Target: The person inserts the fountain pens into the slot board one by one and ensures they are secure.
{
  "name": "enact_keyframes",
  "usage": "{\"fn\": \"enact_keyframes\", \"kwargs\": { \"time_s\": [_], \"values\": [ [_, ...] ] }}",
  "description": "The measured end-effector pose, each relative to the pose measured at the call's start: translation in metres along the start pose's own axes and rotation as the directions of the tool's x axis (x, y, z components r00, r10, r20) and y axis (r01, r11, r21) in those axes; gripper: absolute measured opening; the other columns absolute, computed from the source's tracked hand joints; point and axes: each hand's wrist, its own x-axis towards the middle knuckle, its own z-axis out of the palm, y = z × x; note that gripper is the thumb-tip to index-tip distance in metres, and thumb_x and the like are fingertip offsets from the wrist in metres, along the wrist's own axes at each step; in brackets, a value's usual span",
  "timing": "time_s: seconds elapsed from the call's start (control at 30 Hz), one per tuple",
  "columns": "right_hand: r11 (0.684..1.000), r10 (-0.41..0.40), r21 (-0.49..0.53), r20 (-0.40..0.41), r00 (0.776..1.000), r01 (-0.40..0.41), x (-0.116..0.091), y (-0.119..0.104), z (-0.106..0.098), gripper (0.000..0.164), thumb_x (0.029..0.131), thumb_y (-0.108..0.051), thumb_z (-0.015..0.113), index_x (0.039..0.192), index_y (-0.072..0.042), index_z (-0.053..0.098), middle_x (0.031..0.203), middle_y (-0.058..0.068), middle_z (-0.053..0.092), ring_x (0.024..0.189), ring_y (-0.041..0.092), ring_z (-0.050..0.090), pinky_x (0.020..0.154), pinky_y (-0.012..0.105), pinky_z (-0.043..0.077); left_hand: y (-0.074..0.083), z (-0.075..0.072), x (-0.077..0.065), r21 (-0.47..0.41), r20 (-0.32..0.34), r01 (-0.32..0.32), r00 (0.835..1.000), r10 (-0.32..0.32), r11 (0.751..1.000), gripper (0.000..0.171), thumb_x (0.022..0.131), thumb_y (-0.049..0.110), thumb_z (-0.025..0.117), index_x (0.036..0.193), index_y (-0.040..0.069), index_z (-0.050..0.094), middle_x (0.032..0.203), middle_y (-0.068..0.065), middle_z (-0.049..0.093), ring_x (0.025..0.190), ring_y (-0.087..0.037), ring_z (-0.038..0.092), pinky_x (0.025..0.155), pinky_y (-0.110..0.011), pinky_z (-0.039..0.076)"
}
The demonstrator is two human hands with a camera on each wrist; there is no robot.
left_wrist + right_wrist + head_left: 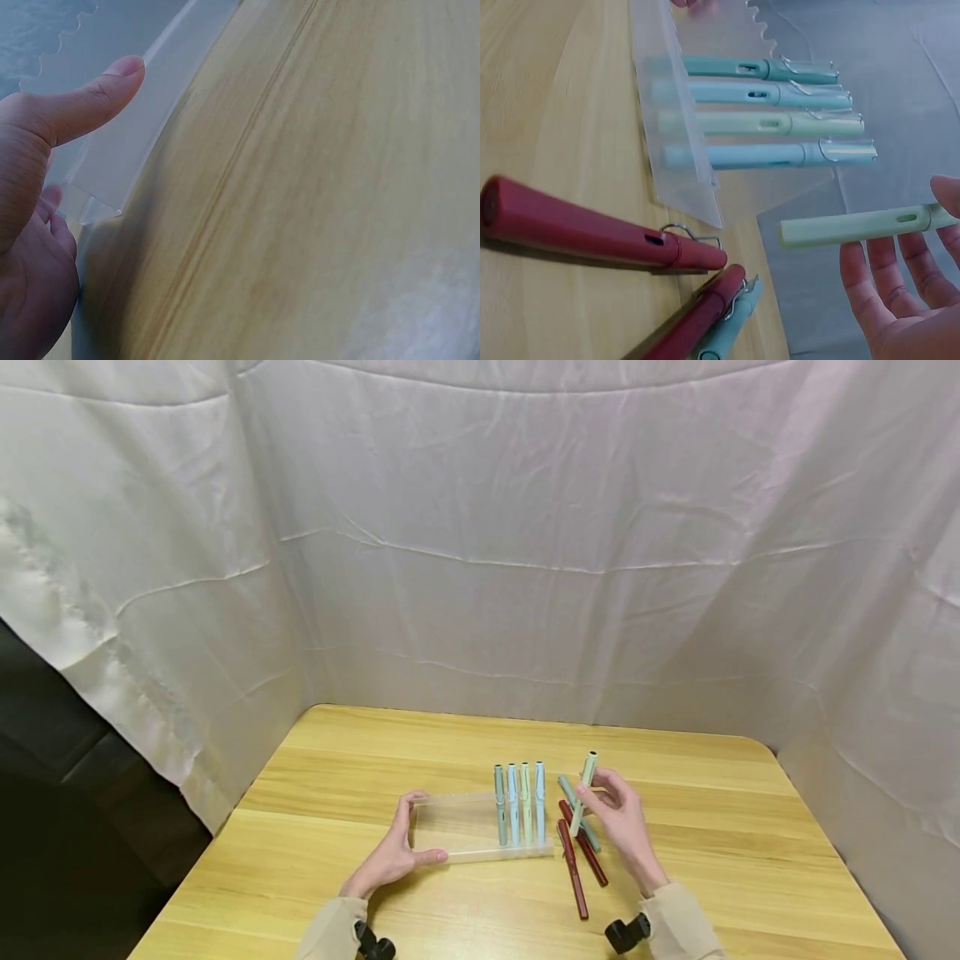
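My left hand (395,850) grips the left end of a clear plastic pen rack (487,857), its thumb lying along the front wall. In the left wrist view the rack (142,124) shows a wavy notched edge beneath the thumb (97,101). Several capped pens stand side by side at the rack's right end: a teal pen (500,810), a light green pen (527,810) and light blue ones (540,806). Right of them, my right hand (618,814) pinches another light green pen (855,227) between thumb and fingers, held tilted above the loose pens.
Two dark red pens (573,872) (577,229) lie on the wooden table (690,810), just right of the rack. A grey-green pen (592,837) crosses under one of them. Pale curtains (525,610) hang behind the table and at both sides.
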Motion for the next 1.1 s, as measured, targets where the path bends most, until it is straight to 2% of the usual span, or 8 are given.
{"fn": "enact_keyframes", "kwargs": {
  "time_s": [0.17, 0.37, 0.5, 0.6, 0.97, 1.1],
  "values": [
    [1.0, 0.015, -0.023, 0.006, 1.0, -0.015, -0.001, -0.002, 0.007, 0.031, 0.096, -0.014, 0.068, 0.123, 0.0, 0.06, 0.107, 0.004, 0.066, 0.086, 0.01, 0.07, 0.076, 0.03, 0.063, 0.0, 0.0, 0.0, -0.005, -0.002, 0.006, 1.0, -0.006, 1.0, 0.095, 0.077, 0.015, 0.087, 0.148, 0.01, 0.024, 0.164, -0.023, 0.012, 0.156, -0.045, -0.002, 0.123, -0.069, -0.004],
    [0.998, -0.027, -0.052, 0.038, 0.999, 0.029, -0.003, -0.004, 0.017, 0.027, 0.097, -0.014, 0.067, 0.119, 0.0, 0.06, 0.106, 0.006, 0.065, 0.086, 0.009, 0.071, 0.078, 0.028, 0.062, 0.0, 0.001, -0.001, 0.001, -0.012, 0.011, 1.0, -0.011, 1.0, 0.095, 0.076, 0.015, 0.087, 0.148, 0.011, 0.025, 0.164, -0.021, 0.013, 0.156, -0.044, -0.001, 0.123, -0.069, -0.004],
    [0.996, -0.06, -0.056, 0.065, 0.996, 0.063, -0.004, -0.004, 0.023, 0.027, 0.096, -0.012, 0.067, 0.119, 0.001, 0.061, 0.107, 0.011, 0.066, 0.088, 0.012, 0.071, 0.077, 0.026, 0.062, 0.0, 0.0, -0.001, 0.01, -0.015, 0.014, 1.0, -0.014, 1.0, 0.095, 0.076, 0.015, 0.087, 0.148, 0.011, 0.025, 0.164, -0.021, 0.013, 0.156, -0.044, -0.001, 0.123, -0.069, -0.004],
    [0.996, -0.073, -0.043, 0.085, 0.994, 0.077, -0.003, -0.004, 0.029, 0.027, 0.095, -0.012, 0.068, 0.118, 0.001, 0.062, 0.11, 0.018, 0.065, 0.089, 0.016, 0.072, 0.077, 0.028, 0.063, 0.0, 0.001, -0.001, 0.008, -0.015, 0.014, 1.0, -0.014, 1.0, 0.095, 0.076, 0.015, 0.087, 0.148, 0.012, 0.026, 0.164, -0.021, 0.013, 0.156, -0.044, -0.001, 0.123, -0.069, -0.004],
    [0.997, -0.06, -0.04, 0.115, 0.992, 0.065, -0.004, -0.006, 0.049, 0.034, 0.094, -0.007, 0.069, 0.124, 0.003, 0.058, 0.111, 0.024, 0.064, 0.085, 0.021, 0.074, 0.072, 0.035, 0.064, -0.001, 0.001, 0.0, 0.009, -0.012, 0.011, 1.0, -0.011, 1.0, 0.095, 0.076, 0.016, 0.087, 0.148, 0.012, 0.026, 0.164, -0.021, 0.015, 0.156, -0.044, 0.001, 0.123, -0.07, -0.003],
    [0.998, -0.053, -0.038, 0.123, 0.991, 0.058, -0.004, -0.006, 0.055, 0.039, 0.092, -0.005, 0.07, 0.127, 0.003, 0.056, 0.11, 0.025, 0.065, 0.084, 0.023, 0.074, 0.076, 0.04, 0.065, 0.0, 0.001, 0.0, 0.007, -0.011, 0.003, 1.0, -0.003, 1.0, 0.094, 0.076, 0.016, 0.087, 0.148, 0.011, 0.026, 0.164, -0.021, 0.016, 0.156, -0.043, 0.002, 0.123, -0.069, -0.003]
  ]
}}
